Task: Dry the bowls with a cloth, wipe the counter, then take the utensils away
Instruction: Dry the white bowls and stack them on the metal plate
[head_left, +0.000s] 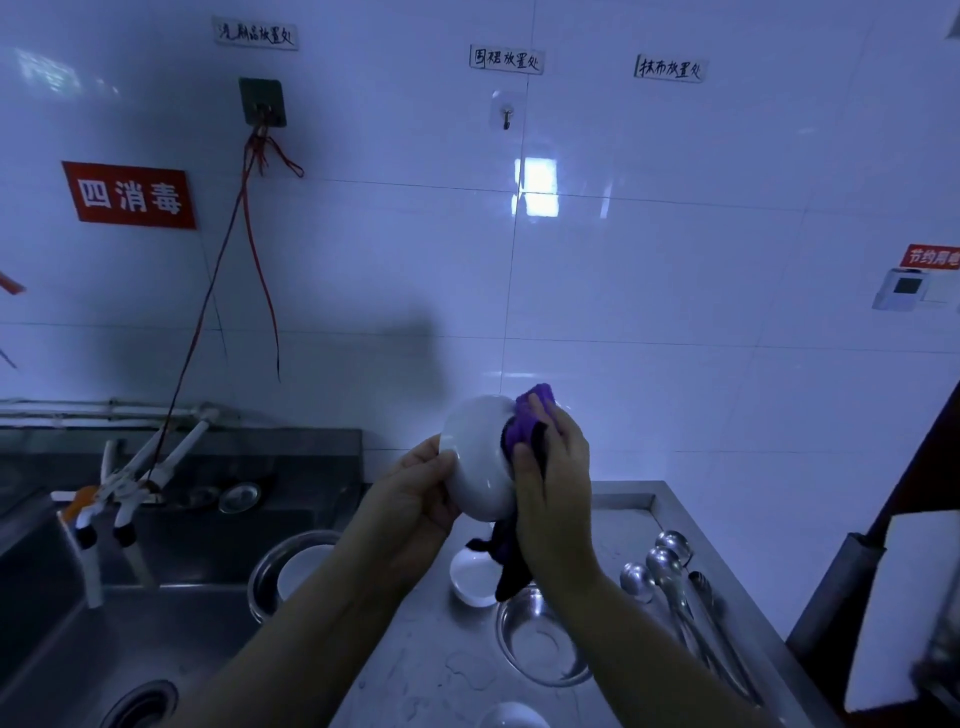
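Observation:
I hold a white bowl (478, 457) up in front of the wall, tilted on its side, with my left hand (415, 488) gripping its left rim. My right hand (553, 478) presses a purple cloth (524, 421) against the bowl's right side; the cloth's dark end hangs down below. On the steel counter (431, 670) beneath stand a small white bowl (470, 577) and a steel bowl (540, 644). Another white bowl (511, 716) peeks in at the bottom edge. Several steel ladles and spoons (670, 571) lie on the counter's right side.
A steel sink (93, 623) with a drain fills the left; a steel basin holding a white bowl (291, 571) sits at its right edge. White taps (130, 483) lean over the sink. A dark cabinet edge (872, 571) stands at the far right.

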